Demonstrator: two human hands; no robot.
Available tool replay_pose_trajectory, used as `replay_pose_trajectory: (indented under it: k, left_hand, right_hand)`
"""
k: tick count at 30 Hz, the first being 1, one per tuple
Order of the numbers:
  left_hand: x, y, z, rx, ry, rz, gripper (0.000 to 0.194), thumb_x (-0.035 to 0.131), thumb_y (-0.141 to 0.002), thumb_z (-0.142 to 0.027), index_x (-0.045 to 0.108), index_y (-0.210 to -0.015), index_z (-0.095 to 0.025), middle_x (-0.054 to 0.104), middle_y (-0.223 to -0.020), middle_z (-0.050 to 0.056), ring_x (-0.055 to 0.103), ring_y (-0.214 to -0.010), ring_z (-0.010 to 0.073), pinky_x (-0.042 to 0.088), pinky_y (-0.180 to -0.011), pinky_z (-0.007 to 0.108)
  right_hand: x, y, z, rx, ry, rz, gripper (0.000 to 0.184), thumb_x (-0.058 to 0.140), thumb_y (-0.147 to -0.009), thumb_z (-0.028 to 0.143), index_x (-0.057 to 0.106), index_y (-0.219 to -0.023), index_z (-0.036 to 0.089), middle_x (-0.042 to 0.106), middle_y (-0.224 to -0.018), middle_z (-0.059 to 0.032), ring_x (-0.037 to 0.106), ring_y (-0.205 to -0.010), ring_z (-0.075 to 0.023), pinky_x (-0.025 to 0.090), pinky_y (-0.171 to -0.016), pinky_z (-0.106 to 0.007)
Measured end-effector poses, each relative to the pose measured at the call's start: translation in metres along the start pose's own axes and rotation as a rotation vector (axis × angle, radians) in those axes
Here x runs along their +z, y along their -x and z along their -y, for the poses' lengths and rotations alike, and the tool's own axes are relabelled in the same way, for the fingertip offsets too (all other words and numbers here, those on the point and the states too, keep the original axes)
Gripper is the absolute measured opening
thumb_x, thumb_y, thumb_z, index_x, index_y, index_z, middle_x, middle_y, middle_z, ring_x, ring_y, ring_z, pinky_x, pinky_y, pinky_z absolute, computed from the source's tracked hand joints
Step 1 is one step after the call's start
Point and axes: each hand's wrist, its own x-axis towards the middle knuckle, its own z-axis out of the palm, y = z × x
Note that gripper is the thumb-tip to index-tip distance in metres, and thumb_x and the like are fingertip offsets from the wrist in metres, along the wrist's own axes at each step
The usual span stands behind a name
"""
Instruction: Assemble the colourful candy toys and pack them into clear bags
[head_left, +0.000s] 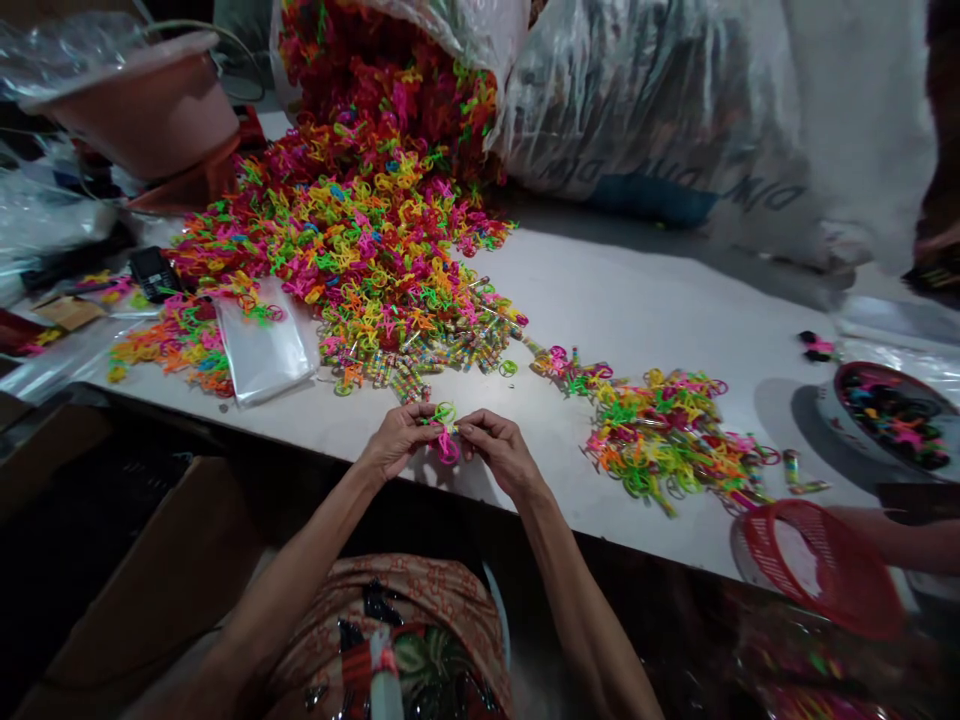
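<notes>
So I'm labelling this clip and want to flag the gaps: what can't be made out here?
Head view only:
- Small pink and green piece: both hands, left hand and right hand, pinch it; its shape is too small to tell.
- Sack: cut off by the top edge.
- Red basket: blurred, contents unclear.
- Bowl: dim, contents indistinct.

Head view, looking forward and down, close over table (645, 300)

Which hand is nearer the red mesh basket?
Right. The right hand is at the table's near edge, left of the red mesh basket; the left hand sits farther left. Both pinch a small pink-and-green plastic piece.
</notes>
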Motion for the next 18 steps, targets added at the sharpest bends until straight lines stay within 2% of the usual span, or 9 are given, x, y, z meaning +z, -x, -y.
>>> replay_pose_trajectory:
  k: [4, 8, 9, 13, 14, 16, 18]
  left_hand:
    - [0.003, -0.001, 0.004, 0.018, -0.013, 0.04, 0.038, 0.089, -0.043, -0.017, 0.07, -0.076, -0.013, 0.069, -0.069, 0.001, 0.062, -0.06, 0.0103, 0.049, -0.063, 0.023]
    - [0.005, -0.009, 0.012, 0.151, -0.179, -0.087, 0.033, 0.086, -0.042, -0.016, 0.071, -0.071, -0.013, 0.068, -0.066, 0.0, 0.058, -0.059, 0.0095, 0.046, -0.06, 0.022]
    - [0.006, -0.011, 0.015, 0.159, -0.214, -0.088, 0.032, 0.085, -0.043, -0.018, 0.071, -0.071, -0.013, 0.068, -0.066, 0.0, 0.058, -0.059, 0.0097, 0.045, -0.06, 0.022]
    - [0.013, -0.016, 0.022, 0.116, -0.361, 0.103, 0.038, 0.081, -0.056, -0.029, 0.072, -0.088, -0.011, 0.069, -0.076, 0.004, 0.059, -0.063, 0.0123, 0.047, -0.06, 0.025]
    - [0.015, -0.017, 0.02, 0.159, -0.442, 0.122, 0.041, 0.079, -0.059, -0.03, 0.071, -0.094, -0.011, 0.069, -0.079, 0.005, 0.059, -0.066, 0.0132, 0.047, -0.061, 0.025]
    - [0.015, -0.02, 0.01, 0.36, -0.666, 0.065, 0.043, 0.076, -0.065, -0.028, 0.069, -0.105, -0.014, 0.069, -0.091, 0.007, 0.061, -0.075, 0.0151, 0.049, -0.067, 0.027]
    - [0.004, -0.022, -0.011, 0.606, -0.928, -0.098, 0.036, 0.07, -0.072, -0.023, 0.067, -0.108, -0.018, 0.067, -0.103, 0.007, 0.061, -0.09, 0.0181, 0.05, -0.08, 0.032]
  right_hand:
    - [-0.003, 0.006, 0.003, -0.03, 0.067, 0.032, 0.028, 0.076, -0.067, 0.044, 0.066, -0.072, 0.018, 0.058, -0.055, 0.0028, 0.049, -0.05, -0.01, 0.039, -0.053, -0.025]
    - [-0.004, 0.009, 0.003, -0.111, 0.323, -0.078, 0.025, 0.071, -0.071, 0.043, 0.065, -0.07, 0.018, 0.057, -0.053, 0.0027, 0.05, -0.051, -0.0112, 0.04, -0.053, -0.025]
    - [-0.005, 0.01, 0.003, -0.115, 0.365, -0.095, 0.026, 0.071, -0.072, 0.043, 0.065, -0.07, 0.018, 0.056, -0.053, 0.0027, 0.05, -0.051, -0.0113, 0.041, -0.053, -0.026]
    - [-0.02, 0.017, 0.011, -0.041, 0.407, -0.032, 0.032, 0.07, -0.071, 0.049, 0.067, -0.074, 0.017, 0.057, -0.053, 0.002, 0.051, -0.051, -0.0125, 0.044, -0.055, -0.028]
    - [-0.03, 0.02, 0.016, -0.03, 0.447, -0.041, 0.034, 0.07, -0.071, 0.051, 0.067, -0.075, 0.017, 0.058, -0.055, 0.001, 0.052, -0.051, -0.0134, 0.045, -0.056, -0.029]
    - [-0.056, 0.028, 0.032, -0.071, 0.606, -0.157, 0.035, 0.067, -0.072, 0.052, 0.069, -0.078, 0.018, 0.063, -0.063, -0.0025, 0.056, -0.057, -0.0165, 0.048, -0.059, -0.033]
    - [-0.085, 0.034, 0.049, -0.197, 0.868, -0.403, 0.034, 0.063, -0.074, 0.052, 0.07, -0.081, 0.02, 0.067, -0.078, -0.0075, 0.061, -0.07, -0.0224, 0.05, -0.069, -0.04]
